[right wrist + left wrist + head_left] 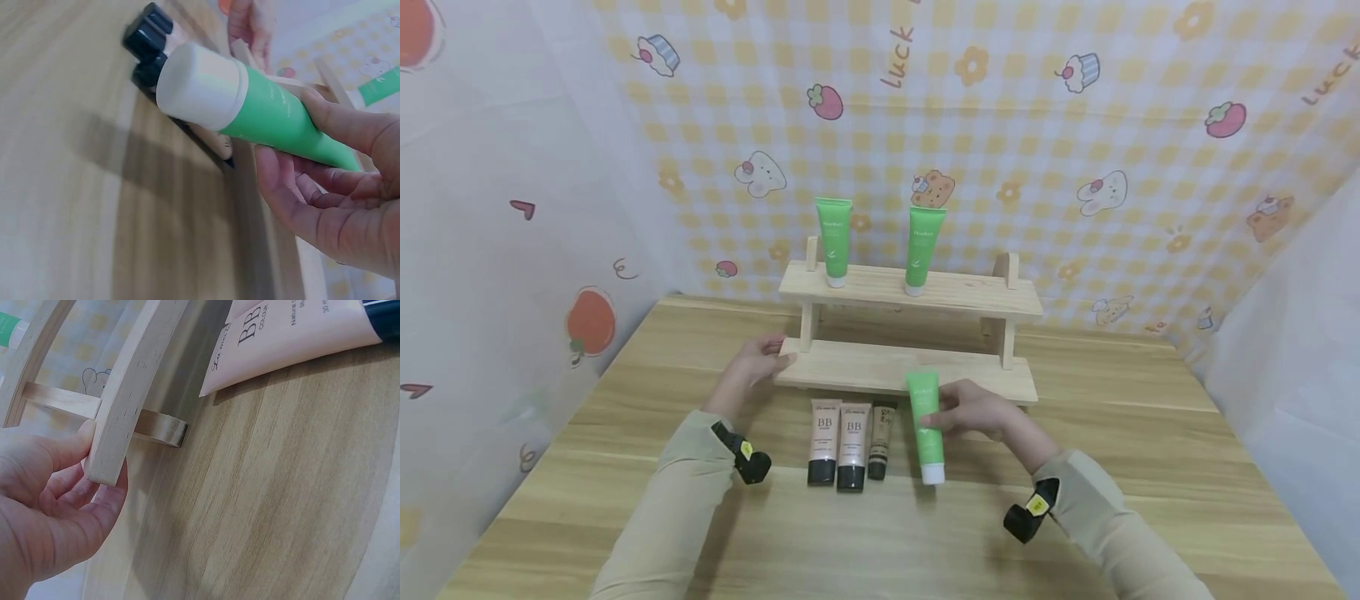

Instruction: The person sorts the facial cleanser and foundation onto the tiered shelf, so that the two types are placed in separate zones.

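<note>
A two-tier wooden shelf [895, 363] stands at the back of the table. My left hand [756, 363] grips the left end of its lower board [125, 403], thumb above and fingers beneath. Between the thumb and fingers of my right hand [977, 410] is a green squeeze tube [927, 425] with a white cap, held in front of the lower board and off the table. Two more green tubes [835, 242] stand cap-down on the upper tier. In front of the shelf lie two pink BB cream tubes [853, 446] with black caps and a slimmer beige tube [881, 440].
The wood-grain table [1120, 442] extends to both sides of the shelf. Behind it hangs a yellow checked cloth [1022, 142]. A white printed cloth [512, 225] borders the left side.
</note>
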`<state>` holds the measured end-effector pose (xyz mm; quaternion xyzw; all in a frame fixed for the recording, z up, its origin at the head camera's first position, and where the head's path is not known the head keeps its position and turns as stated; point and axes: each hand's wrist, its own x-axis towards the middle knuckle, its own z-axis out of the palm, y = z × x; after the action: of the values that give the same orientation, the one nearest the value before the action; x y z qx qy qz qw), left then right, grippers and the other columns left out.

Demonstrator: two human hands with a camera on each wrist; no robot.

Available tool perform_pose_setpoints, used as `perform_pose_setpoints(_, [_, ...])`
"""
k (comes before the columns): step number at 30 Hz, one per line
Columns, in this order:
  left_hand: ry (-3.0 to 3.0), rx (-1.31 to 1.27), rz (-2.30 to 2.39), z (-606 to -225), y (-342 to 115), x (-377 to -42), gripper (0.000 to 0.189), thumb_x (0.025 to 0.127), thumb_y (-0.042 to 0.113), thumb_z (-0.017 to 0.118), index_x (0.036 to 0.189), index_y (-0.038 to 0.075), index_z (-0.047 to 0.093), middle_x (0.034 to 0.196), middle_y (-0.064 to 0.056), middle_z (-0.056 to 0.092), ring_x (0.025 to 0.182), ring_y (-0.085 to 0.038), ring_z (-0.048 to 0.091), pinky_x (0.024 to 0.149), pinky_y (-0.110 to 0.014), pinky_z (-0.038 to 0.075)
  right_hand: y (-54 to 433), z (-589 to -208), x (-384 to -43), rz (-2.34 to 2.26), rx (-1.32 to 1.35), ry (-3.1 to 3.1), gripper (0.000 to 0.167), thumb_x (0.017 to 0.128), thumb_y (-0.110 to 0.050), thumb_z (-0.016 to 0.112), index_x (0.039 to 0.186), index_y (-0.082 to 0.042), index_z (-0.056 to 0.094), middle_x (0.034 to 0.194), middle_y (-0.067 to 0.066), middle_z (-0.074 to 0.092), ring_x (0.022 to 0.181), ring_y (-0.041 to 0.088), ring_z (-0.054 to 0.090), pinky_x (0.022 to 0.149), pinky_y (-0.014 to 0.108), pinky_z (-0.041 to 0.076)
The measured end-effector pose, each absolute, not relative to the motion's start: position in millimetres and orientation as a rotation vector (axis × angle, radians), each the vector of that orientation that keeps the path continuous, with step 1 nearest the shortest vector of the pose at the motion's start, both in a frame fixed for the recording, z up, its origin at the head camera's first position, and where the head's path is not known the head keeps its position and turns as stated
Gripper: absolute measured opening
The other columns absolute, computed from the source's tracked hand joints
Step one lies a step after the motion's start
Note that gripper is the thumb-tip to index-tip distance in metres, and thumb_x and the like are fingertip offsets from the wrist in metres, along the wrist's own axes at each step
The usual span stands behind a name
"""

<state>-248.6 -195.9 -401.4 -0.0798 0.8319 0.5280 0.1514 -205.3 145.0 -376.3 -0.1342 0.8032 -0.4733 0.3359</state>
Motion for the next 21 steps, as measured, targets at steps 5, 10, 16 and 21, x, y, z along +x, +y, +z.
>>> perform_pose_setpoints(5, [2.388,-0.226,1.519,-402.6,-196.3,-249.4,0.059,0.092,0.014,0.052,0.141,-0.003,0.024,0.144,-0.026,0.031,0.132,-0.037,0.033,0.110,-0.042,0.031,150.9,-368.5,-210.2,-1.295,-0.349,2.118,0.047,0.082,-0.021,0.067,0.117,0.006,0.053,0.102,0.014,0.060,0.088,0.017,0.061,0.080,0.035,0.055])
perform_pose_setpoints(10, [2.381,-0.239,1.535,-403.0,-196.7,-250.4,0.059,0.092,0.014,0.052,0.142,-0.002,0.024,0.144,-0.026,0.031,0.131,-0.037,0.034,0.110,-0.042,0.032,155.5,-358.0,-214.4,-1.344,-0.316,2.153,0.044,0.082,-0.019,0.068,0.114,0.005,0.051,0.100,0.011,0.055,0.086,0.015,0.059,0.082,0.037,0.055])
perform_pose_setpoints(16, [2.360,-0.248,1.552,-402.8,-197.1,-250.4,0.060,0.092,0.012,0.052,0.142,-0.002,0.023,0.144,-0.026,0.030,0.132,-0.037,0.033,0.110,-0.042,0.032,160.5,-349.5,-216.2,-1.360,-0.293,2.172,0.047,0.082,-0.019,0.067,0.119,0.004,0.048,0.104,0.013,0.053,0.086,0.015,0.058,0.086,0.042,0.053])
perform_pose_setpoints(21, [2.368,-0.258,1.526,-402.6,-196.7,-249.8,0.060,0.092,0.015,0.053,0.142,0.000,0.024,0.145,-0.024,0.030,0.132,-0.037,0.033,0.110,-0.042,0.031,165.7,-346.1,-217.9,-1.347,-0.333,2.233,0.048,0.082,-0.019,0.067,0.119,0.005,0.049,0.107,0.017,0.056,0.088,0.016,0.058,0.082,0.039,0.053])
